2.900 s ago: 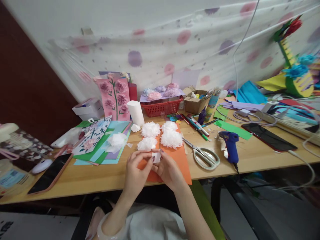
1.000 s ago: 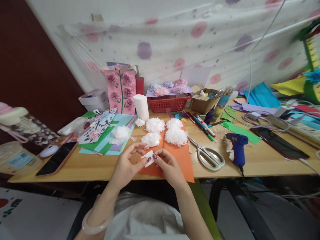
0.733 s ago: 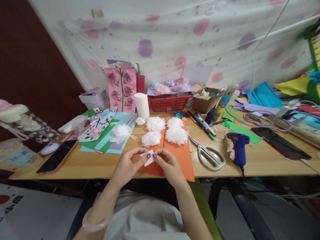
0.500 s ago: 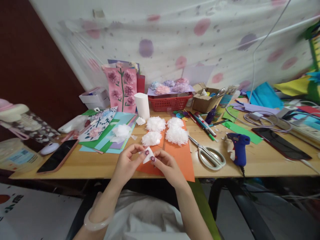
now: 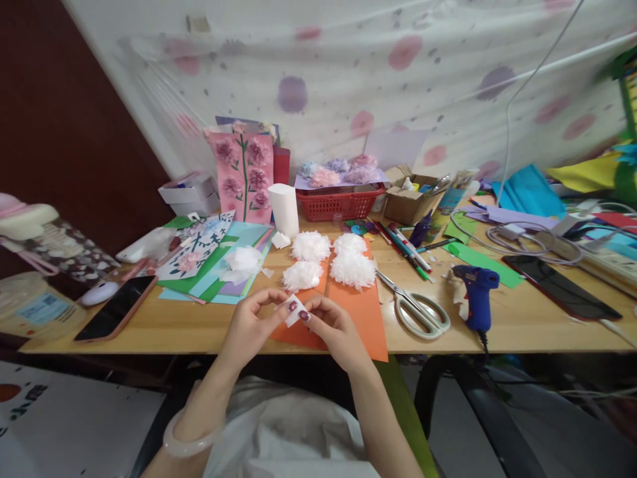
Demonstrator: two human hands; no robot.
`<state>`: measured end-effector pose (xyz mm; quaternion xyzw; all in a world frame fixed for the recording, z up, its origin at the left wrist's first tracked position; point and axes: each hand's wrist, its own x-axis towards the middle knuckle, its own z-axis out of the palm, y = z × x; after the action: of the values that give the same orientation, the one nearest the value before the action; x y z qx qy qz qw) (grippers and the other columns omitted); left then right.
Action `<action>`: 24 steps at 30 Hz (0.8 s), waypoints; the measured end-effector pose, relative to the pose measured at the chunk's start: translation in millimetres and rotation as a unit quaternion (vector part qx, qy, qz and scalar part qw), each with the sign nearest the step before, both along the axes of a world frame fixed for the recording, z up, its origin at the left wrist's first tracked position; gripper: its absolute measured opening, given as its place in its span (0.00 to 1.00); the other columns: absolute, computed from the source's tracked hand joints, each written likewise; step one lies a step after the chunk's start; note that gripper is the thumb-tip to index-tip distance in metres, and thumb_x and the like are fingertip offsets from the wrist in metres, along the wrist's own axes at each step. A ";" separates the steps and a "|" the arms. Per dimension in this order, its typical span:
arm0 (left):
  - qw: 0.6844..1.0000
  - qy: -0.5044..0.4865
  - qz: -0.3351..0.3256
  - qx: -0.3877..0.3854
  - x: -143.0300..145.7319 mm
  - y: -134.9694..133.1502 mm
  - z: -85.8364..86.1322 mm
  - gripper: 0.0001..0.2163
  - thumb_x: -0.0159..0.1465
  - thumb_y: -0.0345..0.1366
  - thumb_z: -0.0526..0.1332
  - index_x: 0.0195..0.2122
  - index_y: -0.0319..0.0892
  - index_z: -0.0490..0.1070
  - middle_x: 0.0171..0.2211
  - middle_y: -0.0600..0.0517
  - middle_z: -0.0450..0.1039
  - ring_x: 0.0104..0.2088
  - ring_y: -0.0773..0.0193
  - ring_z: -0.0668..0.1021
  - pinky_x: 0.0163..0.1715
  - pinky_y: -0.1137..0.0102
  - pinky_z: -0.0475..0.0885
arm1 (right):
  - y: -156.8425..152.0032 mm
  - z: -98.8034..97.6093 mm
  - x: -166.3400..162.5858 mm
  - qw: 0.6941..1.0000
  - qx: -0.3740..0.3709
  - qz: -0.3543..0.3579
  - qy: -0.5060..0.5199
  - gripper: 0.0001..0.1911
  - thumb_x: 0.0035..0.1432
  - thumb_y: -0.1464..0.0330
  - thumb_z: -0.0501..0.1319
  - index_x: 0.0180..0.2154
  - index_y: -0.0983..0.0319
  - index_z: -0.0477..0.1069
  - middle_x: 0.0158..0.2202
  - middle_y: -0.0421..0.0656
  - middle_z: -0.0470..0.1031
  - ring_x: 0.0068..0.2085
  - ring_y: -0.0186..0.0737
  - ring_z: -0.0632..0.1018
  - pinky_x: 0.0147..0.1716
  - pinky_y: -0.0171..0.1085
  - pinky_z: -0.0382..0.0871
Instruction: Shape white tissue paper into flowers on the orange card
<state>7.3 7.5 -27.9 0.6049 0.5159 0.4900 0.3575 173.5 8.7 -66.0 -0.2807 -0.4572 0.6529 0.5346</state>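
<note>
Between my fingertips is a small folded piece of white tissue paper (image 5: 293, 313). My left hand (image 5: 259, 324) pinches its left side, thumb against fingers. On the other side my right hand (image 5: 332, 326) pinches it too, both thumbs on top. Underneath lies an orange sheet of card (image 5: 355, 318) reaching the table's front edge. Just beyond my hands sit several fluffy white tissue flowers (image 5: 352, 269), in two groups on and beside the card. A loose pile of white tissue (image 5: 241, 264) rests on coloured paper to the left.
Scissors (image 5: 421, 312) and a blue glue gun (image 5: 476, 295) lie to the right. A white paper roll (image 5: 284, 209) stands behind the flowers, before a red basket (image 5: 343, 204). Phones lie at left (image 5: 117, 307) and right (image 5: 560, 285). Markers (image 5: 405, 249) lie behind the scissors.
The white tissue piece has turned slightly and looks more squared between my fingertips. Both hands stay in nearly the same place, still pinching it.
</note>
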 end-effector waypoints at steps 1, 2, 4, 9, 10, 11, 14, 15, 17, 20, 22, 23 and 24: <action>1.000 -0.001 0.000 0.002 -0.5 0.1 -0.1 0.07 0.54 0.41 0.68 0.29 0.44 0.78 0.31 0.51 0.81 0.37 0.58 0.80 0.42 0.67 0.74 | 0.1 -0.8 0.0 1.000 -0.003 0.003 -0.001 0.11 0.53 0.59 0.72 0.31 0.59 0.76 0.31 0.39 0.75 0.32 0.36 0.72 0.36 0.37 0.68; 1.000 -0.002 -0.001 0.000 -1.0 0.2 -0.4 0.07 0.54 0.40 0.69 0.29 0.44 0.78 0.31 0.51 0.81 0.37 0.58 0.80 0.42 0.67 0.73 | 0.2 -1.5 0.1 1.000 -0.005 0.006 -0.002 0.11 0.53 0.59 0.72 0.31 0.59 0.76 0.31 0.40 0.75 0.32 0.36 0.73 0.36 0.37 0.67; 1.000 -0.001 -0.005 -0.004 -2.4 0.4 -1.5 0.07 0.54 0.41 0.69 0.30 0.44 0.78 0.32 0.51 0.81 0.37 0.58 0.80 0.42 0.67 0.73 | 0.0 -2.4 0.1 1.000 -0.005 0.014 -0.004 0.11 0.53 0.59 0.71 0.31 0.59 0.76 0.31 0.40 0.75 0.33 0.37 0.74 0.37 0.38 0.67; 1.000 0.022 -0.006 0.019 -7.5 0.3 -6.8 0.06 0.55 0.39 0.69 0.28 0.44 0.77 0.30 0.52 0.80 0.36 0.58 0.80 0.41 0.67 0.72 | -0.9 -2.8 -0.3 1.000 0.005 0.012 -0.012 0.12 0.54 0.59 0.71 0.32 0.59 0.74 0.33 0.41 0.75 0.35 0.38 0.74 0.38 0.38 0.67; 0.999 0.028 -0.001 0.037 -8.4 -0.1 -7.3 0.06 0.55 0.39 0.69 0.27 0.44 0.76 0.30 0.51 0.80 0.37 0.58 0.80 0.42 0.66 0.72 | -0.8 -2.9 -0.3 1.000 0.004 -0.004 -0.008 0.12 0.53 0.59 0.71 0.33 0.59 0.73 0.32 0.40 0.73 0.34 0.37 0.73 0.36 0.37 0.66; 0.997 0.041 0.009 0.063 -9.1 -0.7 -7.4 0.05 0.55 0.38 0.69 0.26 0.44 0.76 0.30 0.51 0.80 0.39 0.57 0.80 0.44 0.65 0.72 | -0.7 -3.0 -0.3 1.000 0.003 -0.022 -0.004 0.13 0.53 0.59 0.71 0.33 0.59 0.72 0.31 0.39 0.72 0.33 0.36 0.71 0.34 0.36 0.65; 0.974 0.129 0.052 0.177 -9.0 -4.3 -4.3 0.05 0.57 0.33 0.69 0.25 0.46 0.75 0.31 0.53 0.80 0.43 0.56 0.80 0.52 0.60 0.68 | -0.2 -2.1 0.4 0.999 0.007 -0.035 -0.006 0.16 0.53 0.56 0.70 0.30 0.59 0.68 0.26 0.36 0.65 0.28 0.34 0.64 0.28 0.34 0.59; 0.960 0.166 0.064 0.217 -8.2 -6.0 -2.5 0.06 0.57 0.31 0.68 0.25 0.46 0.75 0.30 0.54 0.80 0.43 0.56 0.80 0.56 0.57 0.65 | -0.3 -1.1 0.8 1.000 0.013 -0.022 -0.013 0.17 0.54 0.56 0.69 0.30 0.59 0.68 0.25 0.36 0.64 0.27 0.33 0.63 0.28 0.34 0.59; 0.929 0.227 0.073 0.283 -5.6 -9.6 1.1 0.08 0.58 0.28 0.68 0.25 0.47 0.74 0.28 0.57 0.79 0.42 0.57 0.80 0.62 0.52 0.56 | -0.8 1.5 1.3 0.999 0.029 0.005 -0.025 0.17 0.54 0.55 0.69 0.30 0.59 0.68 0.26 0.36 0.65 0.28 0.34 0.64 0.29 0.34 0.59; 0.901 0.271 0.065 0.332 -1.4 -14.0 4.6 0.09 0.60 0.26 0.67 0.26 0.47 0.73 0.26 0.60 0.80 0.43 0.58 0.81 0.66 0.49 0.47 | -1.6 4.4 1.8 0.999 0.043 0.016 -0.024 0.17 0.53 0.55 0.69 0.31 0.58 0.68 0.28 0.37 0.66 0.29 0.35 0.66 0.31 0.35 0.61; 0.892 0.283 0.059 0.348 0.4 -15.5 5.5 0.10 0.60 0.26 0.67 0.27 0.47 0.72 0.26 0.60 0.80 0.44 0.57 0.81 0.66 0.48 0.45 | -1.5 3.9 1.8 0.999 0.042 0.015 -0.023 0.16 0.54 0.55 0.69 0.31 0.58 0.68 0.28 0.37 0.67 0.29 0.35 0.66 0.31 0.36 0.62; 0.887 0.287 0.058 0.356 0.8 -16.0 5.7 0.10 0.61 0.26 0.67 0.27 0.47 0.72 0.27 0.60 0.80 0.44 0.57 0.80 0.67 0.48 0.45 | -1.2 2.9 1.8 0.999 0.040 0.012 -0.024 0.16 0.54 0.55 0.69 0.31 0.58 0.68 0.28 0.37 0.67 0.29 0.35 0.66 0.31 0.36 0.62; 0.883 0.292 0.056 0.365 1.1 -16.2 5.9 0.10 0.61 0.26 0.67 0.27 0.47 0.72 0.27 0.60 0.81 0.44 0.57 0.80 0.67 0.48 0.44 | -0.9 1.8 1.7 0.999 0.037 0.010 -0.026 0.16 0.54 0.55 0.68 0.31 0.58 0.68 0.27 0.37 0.67 0.29 0.36 0.66 0.31 0.36 0.62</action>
<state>8.5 -8.7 -22.0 0.7783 0.4147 0.4640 -0.0828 175.2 7.8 -64.2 -0.2732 -0.4972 0.6337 0.5260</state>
